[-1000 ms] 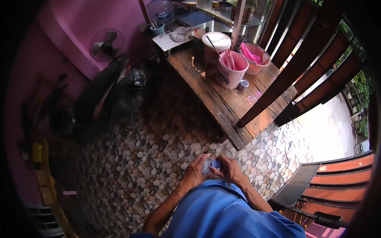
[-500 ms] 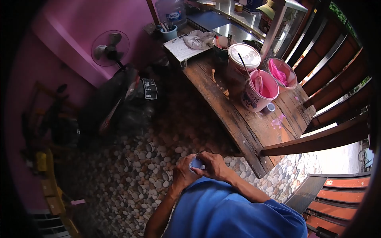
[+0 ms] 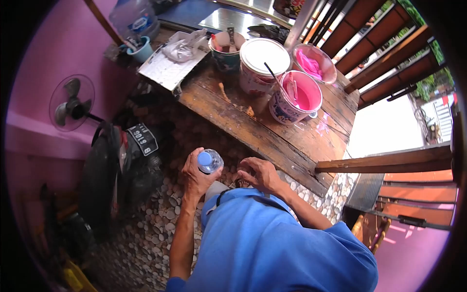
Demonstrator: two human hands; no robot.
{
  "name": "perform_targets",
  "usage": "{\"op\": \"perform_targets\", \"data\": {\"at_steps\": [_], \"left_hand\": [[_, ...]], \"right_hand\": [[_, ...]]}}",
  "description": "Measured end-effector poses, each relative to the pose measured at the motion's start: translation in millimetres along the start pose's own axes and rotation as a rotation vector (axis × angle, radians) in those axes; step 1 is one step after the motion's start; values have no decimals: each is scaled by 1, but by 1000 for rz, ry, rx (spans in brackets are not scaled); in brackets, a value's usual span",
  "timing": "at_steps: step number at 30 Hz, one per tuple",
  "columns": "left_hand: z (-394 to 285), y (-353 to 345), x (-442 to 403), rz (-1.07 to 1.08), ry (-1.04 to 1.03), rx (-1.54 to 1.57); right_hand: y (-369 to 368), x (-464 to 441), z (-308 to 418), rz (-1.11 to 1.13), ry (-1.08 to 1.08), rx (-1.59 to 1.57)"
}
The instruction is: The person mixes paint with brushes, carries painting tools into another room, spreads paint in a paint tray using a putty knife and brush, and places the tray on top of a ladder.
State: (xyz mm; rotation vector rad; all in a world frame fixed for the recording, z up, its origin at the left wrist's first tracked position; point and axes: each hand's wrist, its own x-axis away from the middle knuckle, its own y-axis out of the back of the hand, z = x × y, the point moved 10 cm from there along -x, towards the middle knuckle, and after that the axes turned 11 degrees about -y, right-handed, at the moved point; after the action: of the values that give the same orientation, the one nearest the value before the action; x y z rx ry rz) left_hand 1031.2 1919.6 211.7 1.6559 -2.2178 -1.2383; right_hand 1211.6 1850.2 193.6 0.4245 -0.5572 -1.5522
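Note:
My left hand (image 3: 193,176) is closed round a clear plastic bottle (image 3: 216,160) with a light blue cap (image 3: 205,158), which faces up towards me. To the right of the bottle and apart from it, my right hand (image 3: 264,174) hangs with loosely bent fingers, and I see nothing in it. Both hands are in front of my blue shirt, just short of the wooden table (image 3: 228,119). On that table stands a bucket of pink paint (image 3: 287,113) with a brush and a thin dark stick in it.
Beside the pink bucket are a white-lidded bucket (image 3: 264,56), a tub holding a pink cloth (image 3: 310,64) and a dark pot with brushes (image 3: 226,61). A parked motorbike (image 3: 104,170) and a fan (image 3: 74,108) are at left. A wooden rail (image 3: 384,159) juts out at right.
My right hand has come away from my left and moved right. The bottle, mostly covered by both hands before, now shows in my left hand. My view has shifted towards the table.

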Motion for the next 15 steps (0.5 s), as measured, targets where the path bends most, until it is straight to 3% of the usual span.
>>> {"op": "perform_targets", "data": {"at_steps": [4,6,9,15], "left_hand": [[22,-2,-65,75,-118,48],[29,-5,-95,108,-158,79],[39,-13,-127,156,-187,106],[60,-38,-172,176,-182,136]], "right_hand": [[28,-24,-7,-176,-243,-10],[52,-26,-7,-413,-264,15],[58,-27,-18,-485,-429,-47],[51,-24,-49,-533,-520,-101]]}}
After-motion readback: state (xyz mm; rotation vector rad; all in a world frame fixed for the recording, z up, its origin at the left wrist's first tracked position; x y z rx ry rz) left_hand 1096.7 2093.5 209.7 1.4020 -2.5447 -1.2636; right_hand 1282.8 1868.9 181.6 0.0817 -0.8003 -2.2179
